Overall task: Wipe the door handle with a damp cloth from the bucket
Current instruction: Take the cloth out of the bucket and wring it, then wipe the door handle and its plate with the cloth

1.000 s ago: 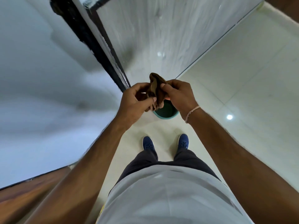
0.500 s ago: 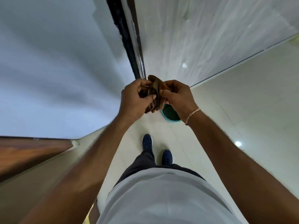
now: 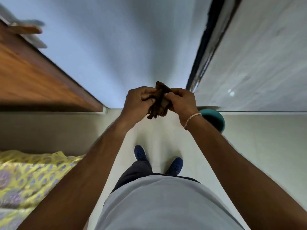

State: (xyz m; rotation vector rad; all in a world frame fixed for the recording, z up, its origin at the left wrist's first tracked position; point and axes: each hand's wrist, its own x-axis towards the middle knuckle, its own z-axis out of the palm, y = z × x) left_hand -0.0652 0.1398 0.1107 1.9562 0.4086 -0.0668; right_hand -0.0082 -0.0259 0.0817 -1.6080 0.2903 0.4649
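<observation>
While the shirt [image 3: 159, 205] and blue shoes [image 3: 140, 153] fill the near foreground over the pale floor [image 3: 249, 155], a yellow patterned fabric [image 3: 28, 173] lies off to the person's left. Further out, both arms reach forward and meet at chest height. The left hand [image 3: 136, 103] is curled, thumb and fingers pinching one side of the brown cloth [image 3: 158, 102]; the right hand [image 3: 181, 101], with a thin band [image 3: 191, 118] at its wrist, is closed on the other side. The cloth hangs bunched and crumpled between them, well above the floor.

Just past the right wrist, the teal bucket [image 3: 214, 117] sits on the floor, partly hidden by the forearm and near the foot of a pale wall [image 3: 257, 63]. Beyond the hands, a blurred grey panel [image 3: 116, 47] rises, edged by a dark frame [image 3: 211, 40]. At far left stands a wooden door [image 3: 29, 72], and near its upper edge a blurred shape [image 3: 27, 29] that may be the handle.

By my reading, the cloth is already out of the bucket and is being gathered or wrung. Whether it is damp cannot be told. Wiping has not begun: the hands are well apart from that door, so reaching the handle and rubbing it down is all left to do.
</observation>
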